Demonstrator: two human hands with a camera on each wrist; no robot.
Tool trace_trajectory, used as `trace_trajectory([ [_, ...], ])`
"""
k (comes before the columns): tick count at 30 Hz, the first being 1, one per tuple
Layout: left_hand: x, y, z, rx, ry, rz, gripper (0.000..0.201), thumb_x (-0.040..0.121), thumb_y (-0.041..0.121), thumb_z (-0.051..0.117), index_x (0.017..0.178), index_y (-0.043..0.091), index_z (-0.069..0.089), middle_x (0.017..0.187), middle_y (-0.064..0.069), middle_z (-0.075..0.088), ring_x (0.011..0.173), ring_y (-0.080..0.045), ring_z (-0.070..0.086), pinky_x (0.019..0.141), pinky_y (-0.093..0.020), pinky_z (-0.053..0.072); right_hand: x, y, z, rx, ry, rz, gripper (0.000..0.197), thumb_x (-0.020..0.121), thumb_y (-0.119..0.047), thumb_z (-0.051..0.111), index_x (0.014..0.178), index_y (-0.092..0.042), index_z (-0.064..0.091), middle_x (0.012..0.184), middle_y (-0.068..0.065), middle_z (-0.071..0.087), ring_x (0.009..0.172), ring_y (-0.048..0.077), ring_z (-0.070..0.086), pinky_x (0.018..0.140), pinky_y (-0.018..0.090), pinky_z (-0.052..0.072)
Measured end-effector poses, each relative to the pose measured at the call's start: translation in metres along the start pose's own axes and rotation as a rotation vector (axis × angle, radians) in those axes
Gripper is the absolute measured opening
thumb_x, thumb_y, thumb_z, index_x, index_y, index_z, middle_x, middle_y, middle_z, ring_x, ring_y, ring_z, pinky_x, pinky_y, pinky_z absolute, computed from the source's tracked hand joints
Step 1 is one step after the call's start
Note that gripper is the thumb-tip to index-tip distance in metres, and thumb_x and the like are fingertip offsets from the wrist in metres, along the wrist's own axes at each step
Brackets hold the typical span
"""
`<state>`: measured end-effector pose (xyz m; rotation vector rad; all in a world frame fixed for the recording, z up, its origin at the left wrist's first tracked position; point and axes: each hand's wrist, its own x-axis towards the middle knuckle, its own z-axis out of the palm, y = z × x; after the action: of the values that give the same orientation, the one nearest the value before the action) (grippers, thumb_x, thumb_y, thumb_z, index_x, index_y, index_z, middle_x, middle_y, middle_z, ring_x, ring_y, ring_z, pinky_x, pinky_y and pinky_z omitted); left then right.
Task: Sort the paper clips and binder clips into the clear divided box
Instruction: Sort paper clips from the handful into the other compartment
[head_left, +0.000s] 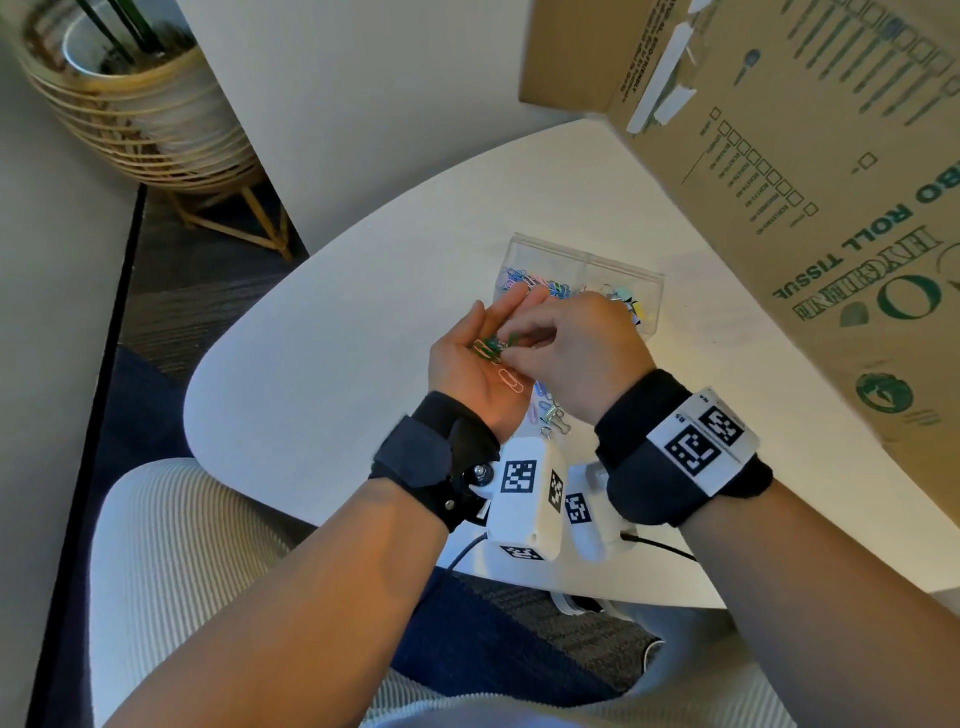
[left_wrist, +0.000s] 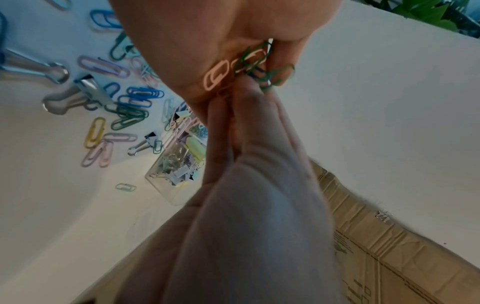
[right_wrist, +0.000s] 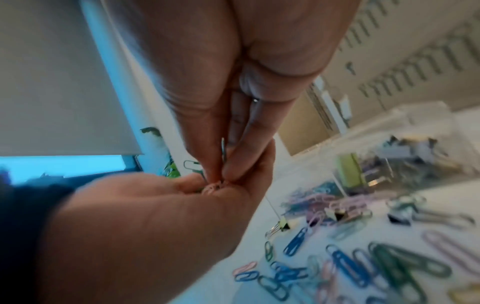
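Note:
My left hand (head_left: 470, 364) lies palm up above the white table (head_left: 332, 332), fingers straight, cradling a tangle of green paper clips (head_left: 491, 348) and one pink paper clip (head_left: 511, 382). My right hand (head_left: 566, 348) reaches into that palm and pinches the green paper clips (left_wrist: 257, 63) between thumb and fingertips (right_wrist: 221, 162). Just behind both hands stands the clear divided box (head_left: 584, 262), with coloured paper clips in its left half and binder clips in its right half. Under my hands a loose heap of paper clips (left_wrist: 130, 107) and binder clips (left_wrist: 70, 98) lies on the table.
A large tilted cardboard box (head_left: 779, 182) looms over the table's right side, close to the clear box. A plant in a woven stand (head_left: 135, 104) is on the floor at far left. The table's rounded edge (head_left: 208, 426) runs near my lap.

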<state>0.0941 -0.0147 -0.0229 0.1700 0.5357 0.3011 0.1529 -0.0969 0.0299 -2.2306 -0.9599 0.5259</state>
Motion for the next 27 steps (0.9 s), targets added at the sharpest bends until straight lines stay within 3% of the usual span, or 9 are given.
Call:
trace_trajectory([
  [3,-0.001,0.001,0.000,0.004,0.027,0.018,0.043,0.099,0.026,0.033,0.109,-0.003,0.063,0.112,-0.020,0.066,0.105,-0.034,0.061,0.091,-0.041,0.049,0.001,0.005,-0.003,0.336,0.023,0.141,0.017,0.074,-0.005,0.078,0.086,-0.017,0.076,0.061,-0.007,0.067,0.055,0.006,0.063,0.068,0.026,0.055],
  [6,-0.002,0.001,-0.001,0.012,0.062,0.018,0.041,0.098,0.026,0.035,0.107,-0.001,0.065,0.115,-0.019,0.065,0.099,-0.032,0.064,0.077,-0.034,0.056,0.002,0.006,-0.011,0.534,0.015,0.197,0.017,0.073,0.001,0.078,0.087,-0.009,0.075,0.067,0.005,0.072,0.061,0.017,0.066,0.073,0.034,0.060],
  [9,-0.003,0.004,-0.004,-0.002,0.082,0.025,0.039,0.098,0.026,0.036,0.107,0.000,0.065,0.100,-0.015,0.071,0.093,-0.026,0.066,0.088,-0.034,0.049,0.007,0.007,-0.021,0.642,0.040,0.203,0.017,0.073,0.002,0.079,0.086,-0.008,0.075,0.080,0.015,0.074,0.070,0.022,0.067,0.080,0.038,0.060],
  [11,-0.003,0.006,-0.007,-0.039,0.086,0.020,0.039,0.099,0.024,0.035,0.107,-0.002,0.063,0.099,-0.019,0.071,0.100,-0.029,0.064,0.096,-0.037,0.047,0.016,0.008,-0.030,0.691,0.110,0.223,0.016,0.073,0.002,0.078,0.084,-0.008,0.075,0.078,0.014,0.073,0.068,0.020,0.066,0.080,0.038,0.060],
  [14,-0.006,0.006,-0.010,-0.057,0.093,0.006,0.040,0.099,0.023,0.034,0.108,-0.005,0.062,0.102,-0.022,0.069,0.112,-0.030,0.059,0.099,-0.041,0.044,0.037,0.010,-0.036,0.561,0.234,0.195,0.015,0.074,-0.002,0.079,0.081,-0.014,0.075,0.073,0.008,0.072,0.063,0.018,0.064,0.068,0.032,0.061],
  [17,-0.008,0.005,-0.009,-0.058,0.096,0.004,0.040,0.099,0.022,0.034,0.106,-0.005,0.062,0.102,-0.023,0.069,0.112,-0.031,0.059,0.097,-0.040,0.046,0.058,0.015,-0.033,0.392,0.300,0.161,0.014,0.073,-0.009,0.079,0.083,-0.018,0.077,0.074,0.005,0.074,0.065,0.017,0.067,0.077,0.035,0.060],
  [22,-0.009,0.008,-0.008,-0.051,0.106,0.020,0.039,0.099,0.023,0.036,0.106,-0.004,0.064,0.103,-0.021,0.070,0.101,-0.033,0.064,0.093,-0.040,0.048,0.063,0.012,-0.028,-0.121,0.083,0.139,0.033,0.081,-0.019,0.074,0.114,-0.021,0.070,0.108,-0.001,0.070,0.096,0.013,0.064,0.091,0.020,0.046],
  [25,-0.008,0.012,-0.007,-0.055,0.104,0.045,0.038,0.100,0.022,0.035,0.105,-0.003,0.063,0.101,-0.020,0.070,0.098,-0.031,0.065,0.091,-0.039,0.048,0.043,0.000,-0.021,-0.116,0.137,0.020,0.028,0.086,-0.022,0.068,0.114,-0.022,0.069,0.104,-0.003,0.069,0.093,0.013,0.063,0.090,0.022,0.046],
  [27,-0.005,0.012,-0.007,-0.050,0.099,0.057,0.037,0.099,0.022,0.035,0.107,-0.001,0.063,0.101,-0.018,0.070,0.098,-0.028,0.065,0.089,-0.037,0.049,0.029,-0.004,-0.015,-0.096,0.120,-0.025,0.024,0.085,-0.021,0.067,0.108,-0.024,0.072,0.096,-0.006,0.069,0.086,0.009,0.063,0.084,0.018,0.046],
])
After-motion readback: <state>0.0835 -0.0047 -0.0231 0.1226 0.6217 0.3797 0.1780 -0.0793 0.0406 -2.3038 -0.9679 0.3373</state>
